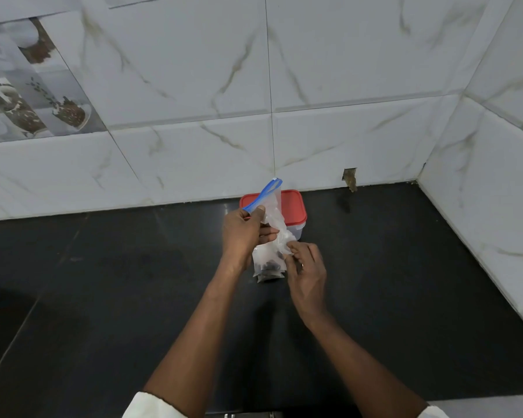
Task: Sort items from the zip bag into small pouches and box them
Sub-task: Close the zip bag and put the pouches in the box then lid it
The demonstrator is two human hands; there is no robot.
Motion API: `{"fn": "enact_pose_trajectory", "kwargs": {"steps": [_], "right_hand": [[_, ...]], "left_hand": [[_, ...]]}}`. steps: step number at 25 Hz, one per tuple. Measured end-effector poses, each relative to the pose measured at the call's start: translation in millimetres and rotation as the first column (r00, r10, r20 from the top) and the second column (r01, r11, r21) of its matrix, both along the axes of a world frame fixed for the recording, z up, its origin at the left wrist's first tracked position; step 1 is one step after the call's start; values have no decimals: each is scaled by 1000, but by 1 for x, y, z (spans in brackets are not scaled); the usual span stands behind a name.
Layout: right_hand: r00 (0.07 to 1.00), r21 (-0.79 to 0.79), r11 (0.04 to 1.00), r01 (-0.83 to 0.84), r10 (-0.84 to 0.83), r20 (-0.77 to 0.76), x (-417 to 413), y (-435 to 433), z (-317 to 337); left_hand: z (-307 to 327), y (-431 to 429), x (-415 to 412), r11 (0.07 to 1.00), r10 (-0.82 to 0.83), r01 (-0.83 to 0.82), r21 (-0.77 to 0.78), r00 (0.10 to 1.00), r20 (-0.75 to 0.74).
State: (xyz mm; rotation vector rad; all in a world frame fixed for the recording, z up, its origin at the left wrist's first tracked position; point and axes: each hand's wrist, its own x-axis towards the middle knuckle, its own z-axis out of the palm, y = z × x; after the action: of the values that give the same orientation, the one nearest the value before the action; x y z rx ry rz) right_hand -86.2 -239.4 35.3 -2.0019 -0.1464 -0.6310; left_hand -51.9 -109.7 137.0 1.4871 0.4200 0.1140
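Note:
A clear zip bag point(273, 206) with a blue zip strip stands upright above the black counter. My left hand point(243, 233) grips it near the blue strip at the top. My right hand point(305, 268) pinches the crumpled plastic at the bag's lower right side. Dark small items point(269, 267) lie in the bottom of the clear plastic, which looks like small pouches bunched together. Behind the bag sits a clear box with a red lid point(293, 206), closed, close to the wall.
The black counter point(103, 282) stretches left and right of my hands. White marble-look tiled walls point(314, 131) close it off at the back and on the right point(495, 206). A small chipped hole point(350, 176) shows at the wall's base.

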Motion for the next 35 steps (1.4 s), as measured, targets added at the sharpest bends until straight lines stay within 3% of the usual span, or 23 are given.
{"fn": "enact_pose_trajectory", "kwargs": {"steps": [3,7,9,11,13,15,16,18,21,24,27,29,33,35], "right_hand": [[999,89,995,34,-33,-5,4,-4,2],[967,293,936,194,-133,-217,9,-20,-10],[948,496,853,164,3,-319,11,-21,-11],[890,673,714,192,162,-427,12,-20,-6],[822,687,679,259,218,-525,13,-21,-4],[799,634,750,188,258,-543,15,-27,-4],[808,615,786,71,316,-497,17,-30,-2],[807,634,762,-131,453,-378,27,-33,9],[798,725,663,-187,533,-280,40,-32,36],[872,716,695,-68,390,-295,48,-31,48],[900,649,760,-24,300,-318,50,-35,48],[886,625,780,-32,312,-343,51,-38,47],[881,684,729,-36,346,-323,49,-46,43],[883,708,705,-39,356,-306,47,-44,42]], "left_hand": [[4,1,0,999,44,-44,8,999,2],[6,17,4,981,160,-162,107,987,23],[1,18,4,989,112,-114,97,993,31],[-1,15,3,997,75,-75,-13,996,48],[2,15,4,982,66,-54,-181,996,58],[11,17,2,933,24,-1,-360,998,58],[14,20,2,916,-5,34,-400,997,71],[18,23,2,909,-82,110,-403,993,86],[19,24,2,864,-202,226,-451,974,102],[-7,39,-5,832,-420,445,-330,895,147],[-44,56,-26,787,-617,605,-125,774,-143],[-54,57,-36,867,-497,494,-68,844,-201],[-58,59,-34,986,-165,167,16,981,-99],[-63,59,-30,995,13,-20,-101,997,-76]]}}
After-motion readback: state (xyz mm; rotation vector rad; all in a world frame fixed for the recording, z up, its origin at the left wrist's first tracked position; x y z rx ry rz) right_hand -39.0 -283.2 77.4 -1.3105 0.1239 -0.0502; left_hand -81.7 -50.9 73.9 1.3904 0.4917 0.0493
